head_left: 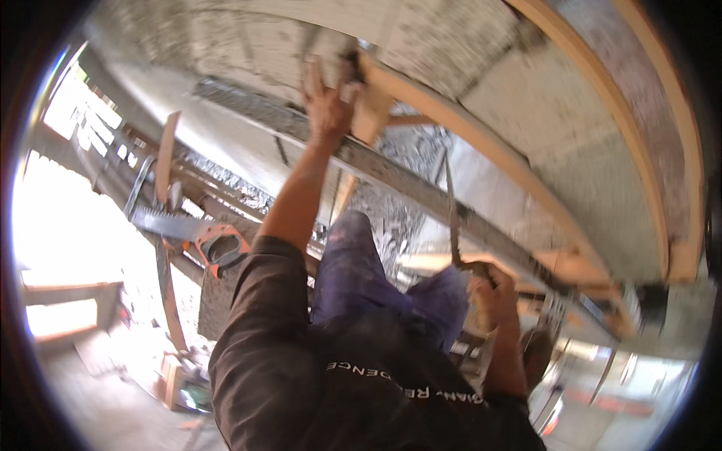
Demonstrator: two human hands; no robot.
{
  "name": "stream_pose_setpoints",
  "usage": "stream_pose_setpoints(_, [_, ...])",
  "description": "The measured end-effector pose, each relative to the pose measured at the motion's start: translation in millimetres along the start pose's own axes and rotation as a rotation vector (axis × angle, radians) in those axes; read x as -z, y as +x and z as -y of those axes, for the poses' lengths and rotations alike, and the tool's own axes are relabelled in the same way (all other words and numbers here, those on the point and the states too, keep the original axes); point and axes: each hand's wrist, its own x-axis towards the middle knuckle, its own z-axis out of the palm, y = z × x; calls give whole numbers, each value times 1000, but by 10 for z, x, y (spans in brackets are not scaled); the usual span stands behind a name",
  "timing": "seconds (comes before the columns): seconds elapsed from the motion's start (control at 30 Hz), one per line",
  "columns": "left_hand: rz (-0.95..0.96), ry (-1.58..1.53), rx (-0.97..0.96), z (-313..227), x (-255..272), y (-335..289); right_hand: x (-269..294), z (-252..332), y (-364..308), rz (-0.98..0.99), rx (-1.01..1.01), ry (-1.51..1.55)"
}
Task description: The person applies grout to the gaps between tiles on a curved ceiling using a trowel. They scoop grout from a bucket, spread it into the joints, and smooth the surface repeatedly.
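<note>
My left hand reaches up with its fingers spread, against or just in front of a weathered plank surface. Beside its thumb are a short pale wood block and a small dark blurred patch I cannot make out. Lower and to the right, my right hand is closed round the dark handle of a tool with a long narrow blade pointing upward. Whether that blade is a saw seen edge-on or a knife I cannot tell. A rough grey beam runs diagonally between the hands.
Curved pale wooden ribs sweep along the planks at the upper right. An orange-handled handsaw lies at the left, near a metal clamp and an upright wood strip. Grey debris covers the ground beyond my knees.
</note>
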Motion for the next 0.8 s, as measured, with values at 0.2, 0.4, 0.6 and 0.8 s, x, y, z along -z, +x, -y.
stream_pose_setpoints(0.2, [-177,-160,51,-403,208,-471,1205,-584,-1290,-515,-175,-593])
stream_pose_setpoints(0.4, [326,-865,-428,-2181,133,-1843,1985,-908,-2827,-642,-773,-662])
stream_pose_setpoints(0.6, [1049,-895,-970,-3762,381,-3038,2023,-2153,-3104,-317,-909,-953])
stream_pose_setpoints(0.8, [1260,-832,-1401,-4432,596,-3689,1909,-3156,-2650,-276,-865,-1048])
